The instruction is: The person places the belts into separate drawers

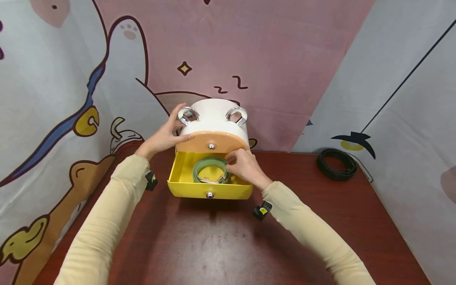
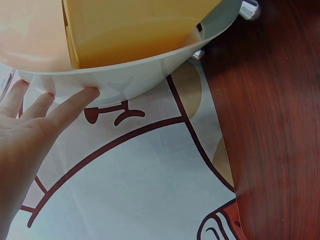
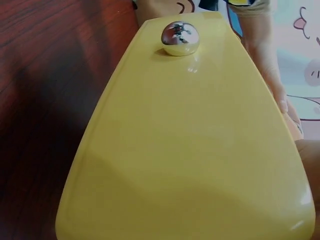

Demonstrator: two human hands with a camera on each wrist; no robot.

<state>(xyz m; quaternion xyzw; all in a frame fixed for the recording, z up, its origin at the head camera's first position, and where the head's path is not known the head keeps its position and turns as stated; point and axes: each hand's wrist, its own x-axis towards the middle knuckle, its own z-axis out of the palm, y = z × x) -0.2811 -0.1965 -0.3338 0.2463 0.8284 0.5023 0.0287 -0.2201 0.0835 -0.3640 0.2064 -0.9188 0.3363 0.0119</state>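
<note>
A small white cabinet with silver ring ears has a closed orange upper drawer and a pulled-out yellow lower drawer. In the yellow drawer lies a coiled green belt with a metal buckle. My left hand steadies the cabinet's left side, its extended fingers against the white shell and the thumb near the orange front. My right hand reaches over the drawer's right side, bent fingertips at the belt's right edge. Whether they pinch it is unclear; the right wrist view shows mainly the drawer front.
A coiled black belt lies at the far right of the dark red wooden table. Behind and beside the table hangs a cartoon-printed cloth. A silver knob sticks out from the yellow drawer's front.
</note>
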